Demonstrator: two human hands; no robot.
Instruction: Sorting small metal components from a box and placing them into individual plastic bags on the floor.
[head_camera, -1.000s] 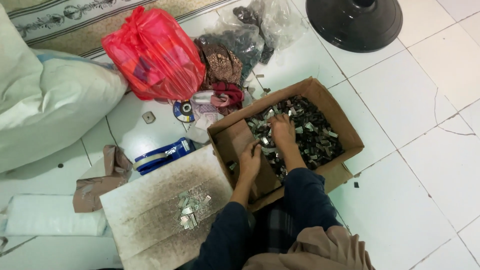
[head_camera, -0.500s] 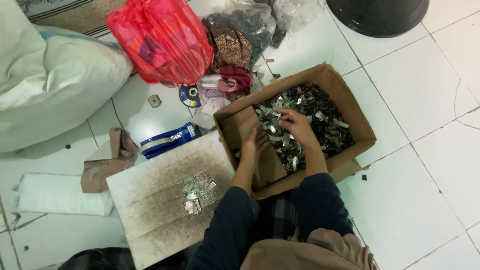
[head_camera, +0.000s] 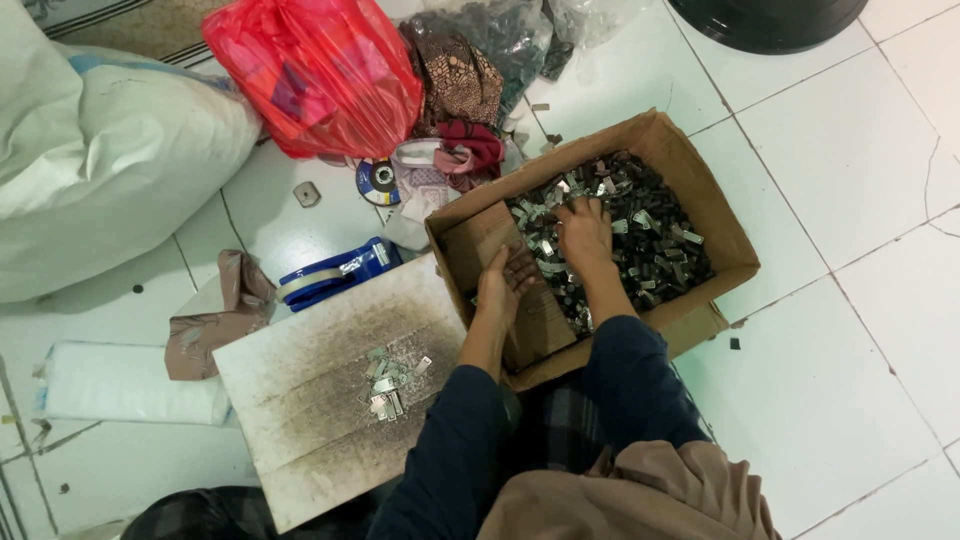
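Right hand (head_camera: 583, 232) is down in the cardboard box (head_camera: 725, 245), fingers spread flat on the heap of small metal pieces (head_camera: 640, 225), nothing pinched. Left hand (head_camera: 503, 287) sits just beside it, fingers curled over the box's inner flap; whether its grip holds a piece, I cannot tell. Left of the box, a small pile of metal pieces (head_camera: 388, 382) lies on a grimy white board (head_camera: 300, 390). Beyond that, a blue tape dispenser (head_camera: 335, 275) and a red plastic bag (head_camera: 320, 70) on the tiled floor.
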